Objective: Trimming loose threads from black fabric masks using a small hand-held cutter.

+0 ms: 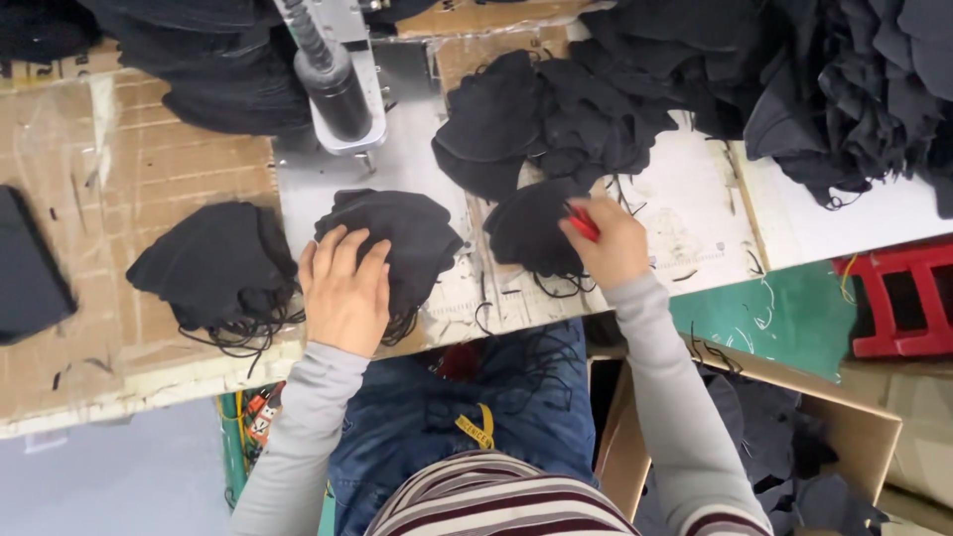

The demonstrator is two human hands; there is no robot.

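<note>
The left hand (345,293) lies flat, fingers spread, pressing on a stack of black face masks (397,238) at about 10 o'clock from the person's lap, just below the machine's dark cylindrical head (336,94). The right hand (611,243), at 1 o'clock, is closed around a small red tool (583,224) and touches another black mask bundle (531,233). A third mask stack (213,263) sits at 9 o'clock on the cardboard-covered table (119,169).

Two stacks of black masks (397,233) (531,233) — side by side on the table.
</note>
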